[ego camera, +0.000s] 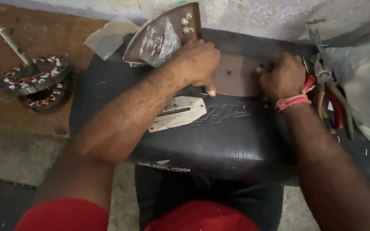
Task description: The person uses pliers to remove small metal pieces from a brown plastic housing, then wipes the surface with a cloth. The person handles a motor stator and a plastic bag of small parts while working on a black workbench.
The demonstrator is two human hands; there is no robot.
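My left hand [195,62] presses down on a flat brown metal plate [236,79] that lies on a black padded seat [219,141]. My right hand [283,77], with a red thread band at the wrist, is closed at the plate's right edge; what it grips is hidden by the fingers. A silvery slotted metal plate [177,113] lies on the seat just below my left forearm. Behind my left hand a brown iron-shaped base [189,32] with brass screws leans tilted, a clear plastic bag [159,42] against it.
Pliers and cutters with red and green handles [330,94] lie at the seat's right end. A wound motor stator [37,81] with a metal rod sits on the floor at left. A pale wall runs along the back.
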